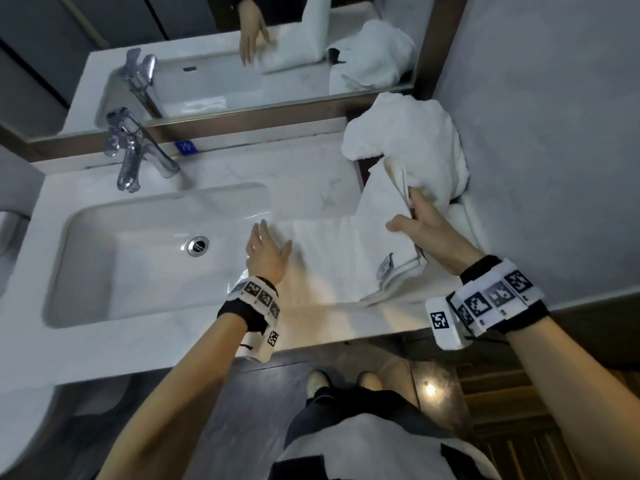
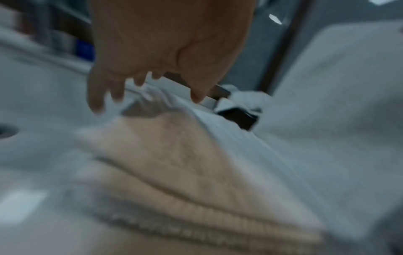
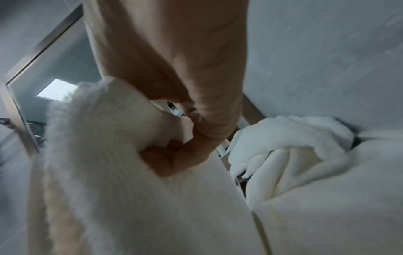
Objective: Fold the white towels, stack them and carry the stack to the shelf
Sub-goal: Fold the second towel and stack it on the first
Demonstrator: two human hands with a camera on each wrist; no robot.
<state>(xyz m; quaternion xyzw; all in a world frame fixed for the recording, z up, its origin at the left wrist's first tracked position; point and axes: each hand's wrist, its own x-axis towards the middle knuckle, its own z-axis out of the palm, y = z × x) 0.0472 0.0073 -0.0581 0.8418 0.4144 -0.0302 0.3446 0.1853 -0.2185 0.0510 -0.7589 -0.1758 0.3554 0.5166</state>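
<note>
A white towel (image 1: pixel 332 251) lies spread on the pale marble counter (image 1: pixel 304 174), just right of the sink basin (image 1: pixel 114 251), its near edge in several stacked folds by a small sewn label (image 1: pixel 383 268). The person's left hand (image 1: pixel 266 252) rests flat on the towel's left end, fingers straight and slightly spread; the left wrist view is blurred, but shows the fingers (image 2: pixel 96 96) reaching out over the cloth. The right hand (image 1: pixel 424 226) pinches the towel's far right edge between thumb and forefinger and lifts it off the counter, so that the cloth rises in a steep fold; the right wrist view shows the thumb (image 3: pixel 174 160) pressed into the thick pile. Behind the right hand, in the corner against the grey wall (image 1: pixel 554 133), a heap of crumpled white towels (image 1: pixel 408 133) sits unfolded. A chrome faucet (image 1: pixel 131 150) stands behind the basin, and the mirror (image 1: pixel 242 46) above the counter repeats hand, towel and heap. Both wrists carry bands with black-and-white markers (image 1: pixel 485 299).
</note>
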